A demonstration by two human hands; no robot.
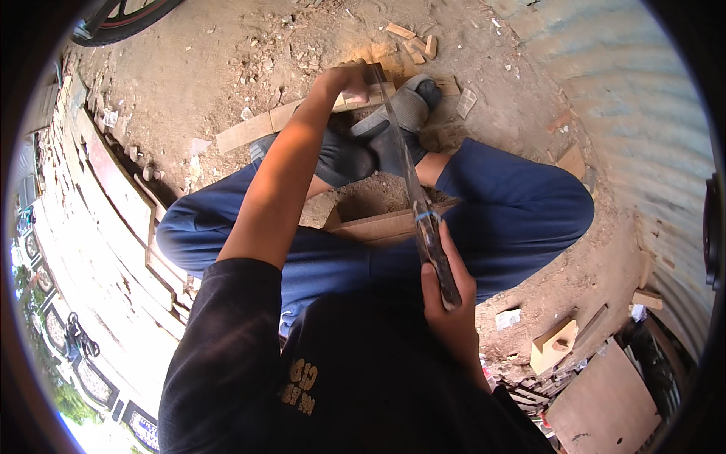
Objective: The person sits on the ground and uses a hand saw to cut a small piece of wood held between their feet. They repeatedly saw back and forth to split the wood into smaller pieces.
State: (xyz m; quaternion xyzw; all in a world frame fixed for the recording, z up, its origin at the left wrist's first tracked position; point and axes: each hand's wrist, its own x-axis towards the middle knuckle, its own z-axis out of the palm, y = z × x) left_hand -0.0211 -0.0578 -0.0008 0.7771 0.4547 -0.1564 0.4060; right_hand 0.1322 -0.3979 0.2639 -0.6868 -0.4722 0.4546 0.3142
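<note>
My right hand (pixel 454 291) is closed round the dark, worn handle of a handsaw (pixel 404 151), with a band of blue near the blade. Its long thin blade points away from me, and the far end lies against or just beside a wooden strip (pixel 246 134); contact is hard to make out. Stretched forward, my left hand (pixel 350 81) is closed on the strip, just left of the blade's tip. A small dark brown block (pixel 375 73) shows beside those fingers. Both my feet, in grey sandals (pixel 408 106), are close to the strip and blade.
Short wood offcuts (pixel 416 45) and orange sawdust lie on the dirt beyond the strip. Corrugated metal sheeting (pixel 643 113) bounds the right side. Boards (pixel 113 178) are piled at left, and a wheel (pixel 125 19) stands far left. A flat panel (pixel 605 401) lies at lower right.
</note>
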